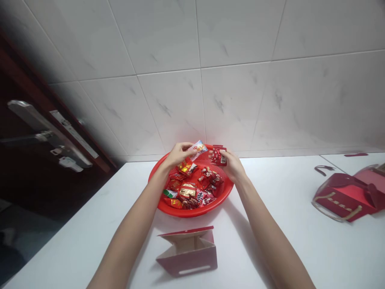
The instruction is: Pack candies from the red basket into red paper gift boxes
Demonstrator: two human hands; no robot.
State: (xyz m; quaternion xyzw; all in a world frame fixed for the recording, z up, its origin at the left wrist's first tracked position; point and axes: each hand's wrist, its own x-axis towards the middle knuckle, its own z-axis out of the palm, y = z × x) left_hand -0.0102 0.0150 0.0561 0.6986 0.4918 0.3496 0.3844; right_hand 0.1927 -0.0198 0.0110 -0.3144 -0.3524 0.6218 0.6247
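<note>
Over the back of a red plastic basket [222,196], both of my hands hold small wrapped snacks. My left hand [179,154] is closed on a pale blue and pink snack packet [198,149]. Between the fingers of my right hand [233,164] is a red snack packet [217,156] with a white label patch. Below them the basket contains several wrapped candies [188,189] in red, gold, pink and green. In front of the basket stands a small red cardboard box [189,257], its top open and the part I can see inside bare.
Dark red gift boxes [343,196] with a cord handle stand at the right of the white table [270,200]. Behind them lies a dark ribbon strip [324,169]. A tiled wall [234,96] closes off the back. At the left is a dark door with a metal handle [48,136].
</note>
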